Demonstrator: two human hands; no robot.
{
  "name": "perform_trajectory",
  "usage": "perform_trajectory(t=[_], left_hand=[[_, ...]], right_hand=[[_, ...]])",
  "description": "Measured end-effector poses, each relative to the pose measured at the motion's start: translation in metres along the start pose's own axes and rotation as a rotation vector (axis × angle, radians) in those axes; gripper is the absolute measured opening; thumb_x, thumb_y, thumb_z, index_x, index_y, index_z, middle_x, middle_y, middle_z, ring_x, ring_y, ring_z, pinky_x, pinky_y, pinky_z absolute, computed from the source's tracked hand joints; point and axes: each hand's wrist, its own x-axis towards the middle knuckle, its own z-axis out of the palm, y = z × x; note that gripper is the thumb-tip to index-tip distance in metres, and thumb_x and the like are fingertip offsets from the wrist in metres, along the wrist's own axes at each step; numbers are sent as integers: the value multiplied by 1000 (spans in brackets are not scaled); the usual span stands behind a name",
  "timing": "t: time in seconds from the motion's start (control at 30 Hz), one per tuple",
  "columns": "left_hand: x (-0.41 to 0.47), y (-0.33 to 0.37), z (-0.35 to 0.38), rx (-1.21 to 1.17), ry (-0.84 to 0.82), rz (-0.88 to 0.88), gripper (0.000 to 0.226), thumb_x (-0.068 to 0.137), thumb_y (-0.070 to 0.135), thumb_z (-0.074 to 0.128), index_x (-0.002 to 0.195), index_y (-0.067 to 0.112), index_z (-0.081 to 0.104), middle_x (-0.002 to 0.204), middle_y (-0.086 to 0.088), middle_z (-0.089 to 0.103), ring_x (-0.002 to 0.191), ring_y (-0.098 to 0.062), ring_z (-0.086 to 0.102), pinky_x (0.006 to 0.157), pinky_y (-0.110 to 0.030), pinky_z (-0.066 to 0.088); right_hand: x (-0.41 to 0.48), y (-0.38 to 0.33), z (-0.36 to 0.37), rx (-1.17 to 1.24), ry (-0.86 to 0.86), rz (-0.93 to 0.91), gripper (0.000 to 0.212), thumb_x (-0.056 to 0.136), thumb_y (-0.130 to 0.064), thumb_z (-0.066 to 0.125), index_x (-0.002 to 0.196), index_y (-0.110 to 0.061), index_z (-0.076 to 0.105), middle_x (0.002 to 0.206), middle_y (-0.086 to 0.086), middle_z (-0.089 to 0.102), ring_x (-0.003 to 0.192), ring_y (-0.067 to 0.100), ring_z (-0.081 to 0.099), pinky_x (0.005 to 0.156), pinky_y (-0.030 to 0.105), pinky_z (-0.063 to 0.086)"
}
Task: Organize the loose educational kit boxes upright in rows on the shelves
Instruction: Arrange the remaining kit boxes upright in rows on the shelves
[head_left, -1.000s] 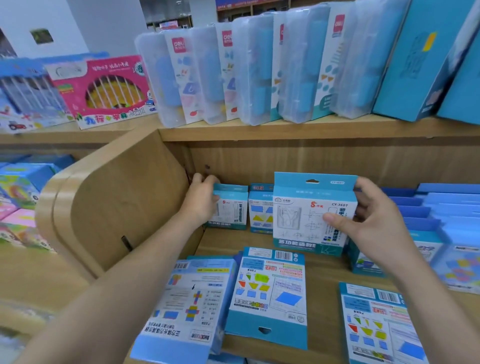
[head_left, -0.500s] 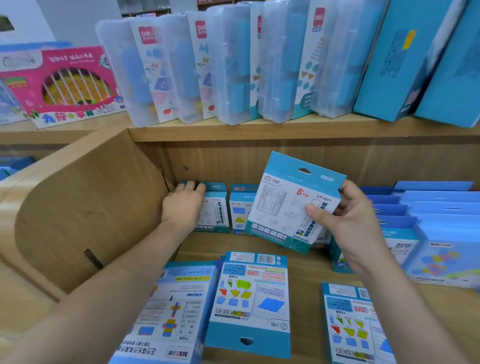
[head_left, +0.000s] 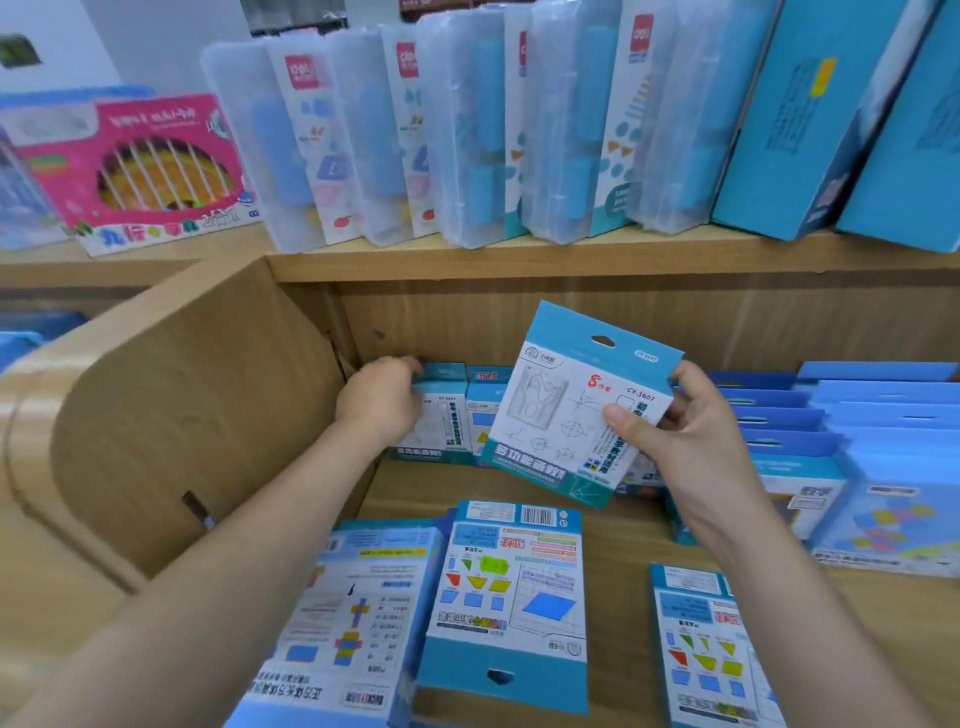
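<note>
Standing, a back box (head_left: 444, 415) is gripped under the curled left hand (head_left: 382, 402); a tilted box (head_left: 566, 410) is pinched by the right hand (head_left: 691, 447). Flat boxes (head_left: 509, 587) below the fingers are not yet stood.

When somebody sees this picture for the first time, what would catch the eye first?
Probably the white-and-teal CY-3607 kit box, held tilted at the centre by the right hand above the lower shelf. Next, the left hand gripping an upright kit box in that shelf's back-left corner, and the translucent plastic cases standing in a row on the upper shelf.
</note>
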Motion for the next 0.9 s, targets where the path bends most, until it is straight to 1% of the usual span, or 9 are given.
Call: perform_trajectory(t=[0.07,0.13,0.2,0.33,0.43,0.57,0.67,0.8,0.9], left_hand=[[-13,13,-27,-407,63,-20,24,97,25,49,114,17,64,112,-4,67,102,-22,61,83,-32,49],[-35,27,-58,-916,-3,-10,27,98,34,45,112,20,64,108,2,69,98,-15,64,78,-33,53],[-54,33,-80,-1061,-140,75,34,92,41,51,121,25,57,108,8,70,97,-5,64,75,-27,56],[-65,21,-85,-739,-60,119,45,78,22,75,116,31,53,105,13,68,98,-3,62,79,-24,55],[-67,6,-80,-607,22,25,37,79,14,74,103,30,51,105,13,66,98,-8,63,70,-22,58],[-68,-7,-65,-348,62,-33,30,83,13,70,101,25,49,108,6,65,96,-10,62,65,-26,57],[-63,-14,-45,-213,56,-60,28,83,8,66,103,18,50,104,0,67,90,-15,63,63,-23,45],[-56,-18,-19,-172,12,-109,38,82,10,66,116,15,48,105,-7,67,91,-23,64,73,-28,49],[-50,-18,-13,-76,28,-114,44,83,9,63,120,14,41,110,-11,61,94,-29,62,73,-34,47]], right_hand=[[4,-4,8,-16,-33,-26,38,78,-5,72,107,-25,56,102,-5,72,97,11,67,75,35,58],[8,-8,19,-32,-71,-58,38,77,-5,73,106,-25,57,102,-5,71,98,10,66,71,30,57],[13,-11,32,-73,-117,-89,40,77,-6,74,107,-26,57,104,-7,70,98,7,65,68,24,56],[22,-14,60,-192,-235,-149,41,78,-7,75,107,-28,56,103,-11,69,96,0,64,74,24,56],[30,-6,77,-309,-347,-137,35,79,-9,74,99,-32,56,103,-12,67,101,2,62,76,24,54],[44,15,86,-603,-421,-186,31,81,-14,72,98,-35,56,97,-12,65,98,6,60,85,31,49],[50,29,90,-789,-395,-202,25,85,-16,67,103,-31,61,89,-12,62,93,10,58,81,29,46],[58,41,106,-1061,-328,-316,10,91,-22,59,98,-24,66,90,-2,66,93,20,57,73,33,46],[66,47,120,-1141,-308,-420,14,94,-21,54,101,-20,66,94,2,66,97,20,48,72,32,43]])
